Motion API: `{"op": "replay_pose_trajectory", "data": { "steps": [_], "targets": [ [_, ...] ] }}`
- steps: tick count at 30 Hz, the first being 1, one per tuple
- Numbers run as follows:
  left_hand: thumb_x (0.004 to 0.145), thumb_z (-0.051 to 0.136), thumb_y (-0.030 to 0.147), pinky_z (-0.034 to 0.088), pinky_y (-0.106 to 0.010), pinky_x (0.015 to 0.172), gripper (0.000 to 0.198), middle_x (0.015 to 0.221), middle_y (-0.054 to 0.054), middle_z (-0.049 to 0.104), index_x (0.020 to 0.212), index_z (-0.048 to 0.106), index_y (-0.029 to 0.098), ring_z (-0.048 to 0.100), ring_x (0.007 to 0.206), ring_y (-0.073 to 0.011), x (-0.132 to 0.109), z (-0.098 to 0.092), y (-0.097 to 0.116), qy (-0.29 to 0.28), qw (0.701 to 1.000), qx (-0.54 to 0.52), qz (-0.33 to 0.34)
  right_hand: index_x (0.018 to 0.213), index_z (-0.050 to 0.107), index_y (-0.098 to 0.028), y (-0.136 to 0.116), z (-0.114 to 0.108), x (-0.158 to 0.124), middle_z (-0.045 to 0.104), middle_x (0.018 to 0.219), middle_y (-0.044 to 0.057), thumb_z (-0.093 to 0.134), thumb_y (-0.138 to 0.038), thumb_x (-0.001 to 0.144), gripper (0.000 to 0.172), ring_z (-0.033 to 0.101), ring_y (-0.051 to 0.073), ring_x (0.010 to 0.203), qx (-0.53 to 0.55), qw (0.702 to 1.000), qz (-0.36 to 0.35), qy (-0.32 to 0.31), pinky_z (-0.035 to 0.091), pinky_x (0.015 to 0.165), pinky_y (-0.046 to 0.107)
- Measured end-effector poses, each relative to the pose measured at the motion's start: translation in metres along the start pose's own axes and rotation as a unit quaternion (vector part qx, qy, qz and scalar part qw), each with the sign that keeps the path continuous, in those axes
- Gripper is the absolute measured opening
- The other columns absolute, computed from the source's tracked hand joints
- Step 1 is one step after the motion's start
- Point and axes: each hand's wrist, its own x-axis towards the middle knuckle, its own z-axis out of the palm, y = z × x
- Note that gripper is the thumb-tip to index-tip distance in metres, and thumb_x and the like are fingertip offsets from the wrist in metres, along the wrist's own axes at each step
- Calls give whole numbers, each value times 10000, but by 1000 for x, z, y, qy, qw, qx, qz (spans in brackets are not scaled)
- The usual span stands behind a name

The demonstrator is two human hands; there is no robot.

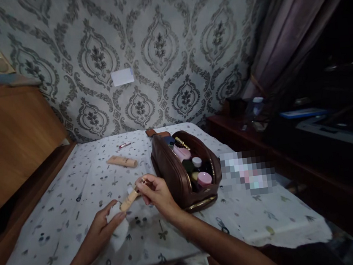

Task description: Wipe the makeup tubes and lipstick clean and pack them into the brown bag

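My right hand (156, 192) pinches the capped end of a small beige tube (129, 201) just left of an open brown toiletry bag (171, 173). My left hand (105, 223) grips a white cloth or tissue (119, 230) and presses it against the tube's lower end. The bag stands on a patterned white tablecloth (61, 213) and is filled with several jars, tubes and bottles, among them a pink jar (204, 178) and a white-capped one (197, 161).
Another beige tube (122, 161) and a thin red pen-like item (124, 145) lie farther back on the cloth. A wooden headboard (8, 139) is at left, patterned wallpaper behind. A dark cabinet (291, 136) with clutter stands at right. A blurred patch lies beside the bag.
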Motion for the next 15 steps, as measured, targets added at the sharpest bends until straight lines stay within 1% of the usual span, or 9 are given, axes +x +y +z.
{"op": "replay_pose_trajectory", "data": {
  "steps": [2,4,6,8,10,11,13,14,15],
  "targets": [
    [683,739,584,537,-304,717,450,897,-43,726,948,714,222,653,853,-252,-6,2,0,28,997,-55,-40,810,633,-189,6,6,-5,470,560,-78,750,-569,711,410,346,50,412,44,998,33,18,246,407,200],
    [693,725,612,534,-290,664,484,832,-34,717,968,711,213,645,765,-220,-12,9,4,53,990,-107,-74,870,675,-183,13,14,-12,538,622,-59,795,-566,655,456,391,57,454,58,996,69,0,293,437,199],
    [730,682,634,504,-268,584,512,696,-14,671,979,703,188,599,631,-182,-17,19,10,63,984,-137,-91,892,708,-169,18,21,-21,625,740,-12,810,-570,638,485,495,91,574,30,996,76,-39,397,539,223],
    [748,653,649,483,-262,553,529,596,5,611,963,700,168,562,568,-169,-18,27,16,71,985,-134,-82,886,718,-162,15,25,-28,662,845,28,788,-596,662,494,574,147,740,-7,997,50,-54,461,682,266],
    [724,666,657,492,-266,584,520,580,3,596,896,701,168,579,602,-184,-15,30,21,93,989,-102,-48,915,699,-171,2,23,-33,664,900,43,725,-633,726,500,600,187,859,-29,999,17,-43,476,781,300],
    [713,676,654,498,-266,607,500,593,-2,602,846,696,173,590,631,-192,-12,30,23,98,992,-80,-28,930,677,-179,-7,20,-34,661,910,44,678,-644,769,493,605,194,883,-35,999,3,-38,478,807,309],
    [729,668,639,497,-263,614,458,602,-6,600,765,671,182,586,639,-192,-6,27,29,89,995,-39,4,950,616,-194,-29,13,-37,658,893,38,543,-624,884,441,613,190,879,-54,998,-26,-37,477,832,314],
    [758,644,631,492,-260,600,446,590,-1,586,751,658,186,570,615,-185,-3,24,33,86,996,-21,14,938,583,-200,-40,8,-38,653,850,29,473,-591,934,406,614,182,845,-74,996,-38,-44,475,820,309],
    [792,610,624,484,-256,585,438,584,3,575,763,652,189,556,594,-179,0,21,37,95,995,-5,23,920,550,-206,-51,4,-41,639,795,17,419,-550,968,371,608,173,796,-109,991,-43,-62,470,786,299]
  ]
}}
